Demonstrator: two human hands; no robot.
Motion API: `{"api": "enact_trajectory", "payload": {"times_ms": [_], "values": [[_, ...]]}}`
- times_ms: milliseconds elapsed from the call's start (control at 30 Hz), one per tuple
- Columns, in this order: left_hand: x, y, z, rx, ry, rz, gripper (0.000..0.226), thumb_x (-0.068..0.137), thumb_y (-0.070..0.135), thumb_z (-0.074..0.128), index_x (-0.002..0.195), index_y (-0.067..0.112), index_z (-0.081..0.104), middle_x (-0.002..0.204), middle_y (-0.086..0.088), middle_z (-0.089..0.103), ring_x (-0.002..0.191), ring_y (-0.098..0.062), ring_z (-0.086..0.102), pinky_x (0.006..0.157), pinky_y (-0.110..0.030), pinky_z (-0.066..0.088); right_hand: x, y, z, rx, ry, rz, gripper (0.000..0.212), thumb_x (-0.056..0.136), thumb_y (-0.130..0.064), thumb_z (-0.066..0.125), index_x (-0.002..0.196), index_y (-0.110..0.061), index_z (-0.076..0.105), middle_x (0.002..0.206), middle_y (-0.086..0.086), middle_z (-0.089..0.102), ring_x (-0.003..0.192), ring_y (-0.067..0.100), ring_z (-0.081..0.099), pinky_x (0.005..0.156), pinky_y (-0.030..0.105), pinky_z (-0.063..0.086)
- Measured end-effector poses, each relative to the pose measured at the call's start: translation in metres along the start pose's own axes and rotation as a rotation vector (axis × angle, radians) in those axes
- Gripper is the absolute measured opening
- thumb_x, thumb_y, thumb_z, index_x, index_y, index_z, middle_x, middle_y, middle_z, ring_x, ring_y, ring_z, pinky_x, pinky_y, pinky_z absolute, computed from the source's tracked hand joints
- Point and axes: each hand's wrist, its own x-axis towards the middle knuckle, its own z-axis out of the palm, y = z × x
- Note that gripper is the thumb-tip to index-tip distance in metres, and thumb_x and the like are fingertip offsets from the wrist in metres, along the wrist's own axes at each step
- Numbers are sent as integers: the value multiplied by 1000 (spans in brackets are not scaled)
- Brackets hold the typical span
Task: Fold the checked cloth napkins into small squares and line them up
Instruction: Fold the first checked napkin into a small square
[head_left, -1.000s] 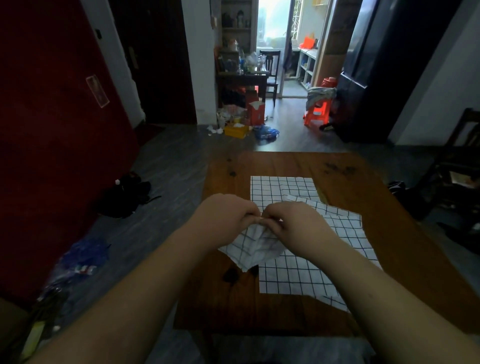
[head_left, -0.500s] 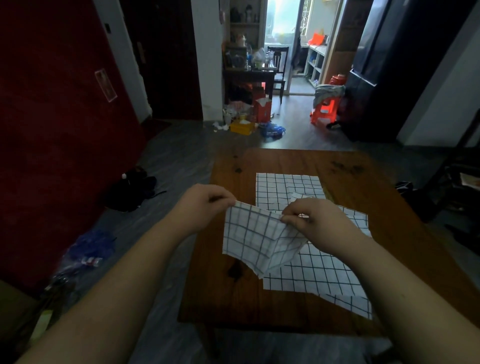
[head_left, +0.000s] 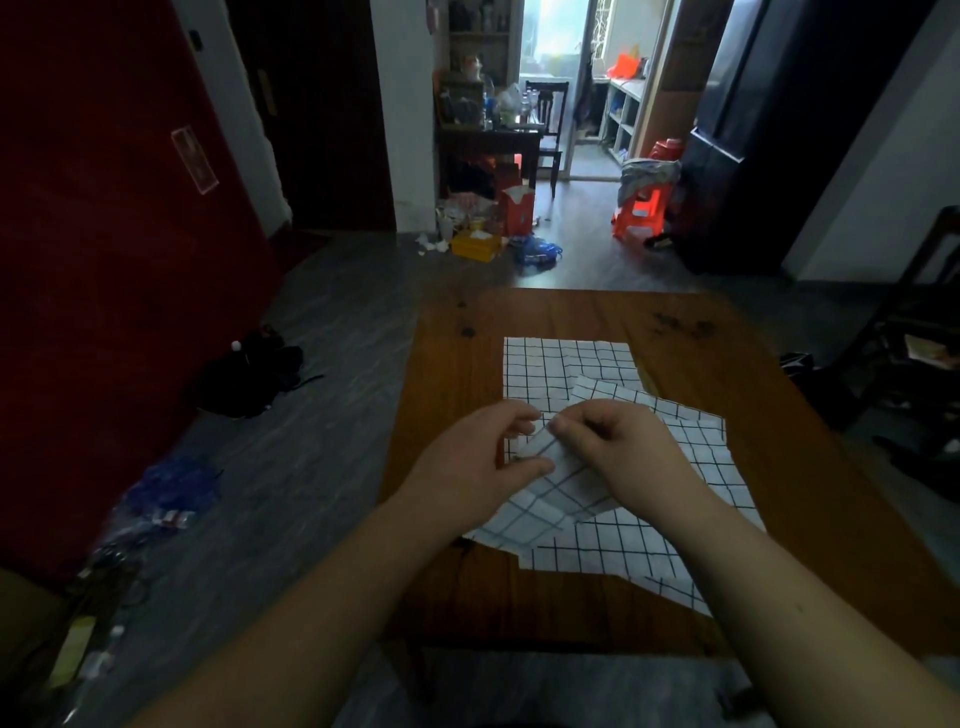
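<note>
held napkin: crumpled, seemingly half-folded | two flat napkins: overlapping on table

A wooden table with dark stains near its far right corner stands on a grey plank floor. Off its left edge a black bag lies beside a red wall. Beyond the far edge sit a yellow box, a red carton and an orange plastic stool. A dark chair stands by the bright doorway.
</note>
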Motion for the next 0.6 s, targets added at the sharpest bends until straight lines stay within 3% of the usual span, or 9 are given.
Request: {"api": "enact_trajectory", "payload": {"times_ms": [200,300,400,500,600], "values": [[0,9,2,-124,122,24,9,96,34,63,102,40,62,93,23,62,92,14,56,75,-10,44,-8,-4,-2,-6,9,-30,12,95,-27,64,93,-35,72,90,-15,70,88,-9,60,67,8,45],[0,9,2,-161,159,32,10,96,32,62,95,42,62,87,20,64,89,12,57,69,-9,46,-10,-2,-2,-107,98,-104,10,91,-30,66,87,-38,63,92,-16,63,93,-4,55,77,15,45],[-2,12,0,-212,126,46,21,96,26,63,87,44,61,85,18,65,88,10,58,72,-4,45,-11,0,-5,-234,164,-197,19,87,-34,70,98,-40,56,107,-18,57,106,1,49,89,17,38],[-4,16,-1,-230,97,37,24,97,23,62,86,44,61,89,17,65,89,12,57,71,-1,42,-13,-3,-6,-120,112,-131,15,89,-31,70,97,-39,60,106,-22,60,103,-7,51,83,8,36],[-5,19,1,-266,83,25,18,97,24,63,91,42,62,93,18,65,91,16,56,71,1,42,-15,-2,-3,-77,122,-107,11,91,-28,68,83,-34,64,88,-15,66,91,-4,58,76,15,45]]}}
